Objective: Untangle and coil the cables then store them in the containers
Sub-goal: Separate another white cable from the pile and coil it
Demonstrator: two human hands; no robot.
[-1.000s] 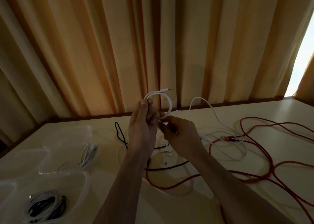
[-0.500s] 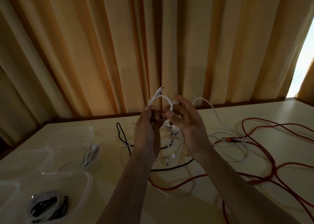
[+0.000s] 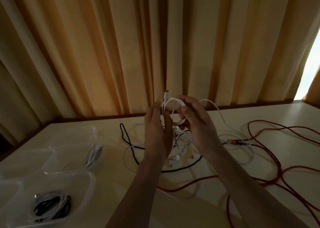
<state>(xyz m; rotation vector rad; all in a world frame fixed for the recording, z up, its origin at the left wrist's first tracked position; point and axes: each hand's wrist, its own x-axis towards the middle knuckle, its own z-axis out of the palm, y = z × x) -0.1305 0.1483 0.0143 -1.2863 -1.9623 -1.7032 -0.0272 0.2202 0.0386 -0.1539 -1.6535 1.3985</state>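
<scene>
Both hands are raised above the table's middle with a white cable (image 3: 174, 102) between them, wound into a small loop with its plug pointing up. My right hand (image 3: 197, 124) grips the loop, thumb over the strands. My left hand (image 3: 156, 131) holds the loop's left side with its fingers nearly straight. The cable's tail runs right and down to the table. Beneath the hands lies a tangle of white and black cables (image 3: 181, 151). A long red cable (image 3: 270, 150) sprawls across the right side.
Clear plastic containers stand at the left: the nearest one (image 3: 86, 182) holds coiled black and white cables (image 3: 50, 207), another (image 3: 52, 151) has a white cable bundle (image 3: 94, 152) at its edge. Orange curtains hang behind the table.
The loop has grown and its plug has swung from pointing right to pointing up. My right hand rose from below the loop to grip it from the right.
</scene>
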